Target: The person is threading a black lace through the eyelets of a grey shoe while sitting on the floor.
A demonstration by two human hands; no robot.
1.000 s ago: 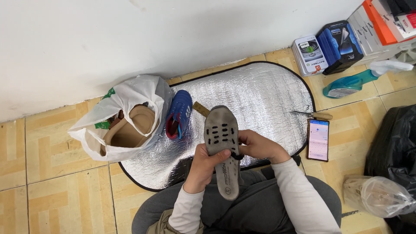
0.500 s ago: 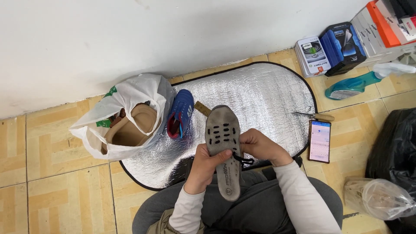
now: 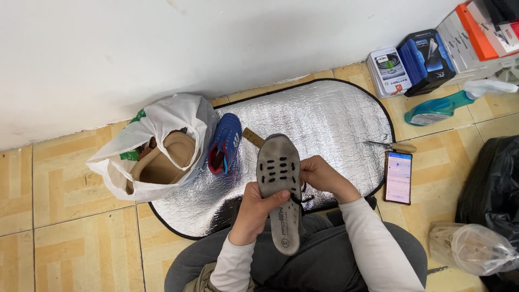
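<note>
Black bag (image 3: 489, 184) cut off at right edge, white bag's (image 3: 157, 135) contents mostly hidden, phone (image 3: 398, 177) screen unreadable

Even, bright indoor light falls from above; shadows are soft. The silver mat (image 3: 324, 130) shows mild glare. Focus is sharp, with slight wide-angle bending at the edges.

insole (image 3: 280, 189): toe end slightly nearer the blue shoe (image 3: 226, 143) | right hand (image 3: 324, 177): shifted a little along its edge
</note>
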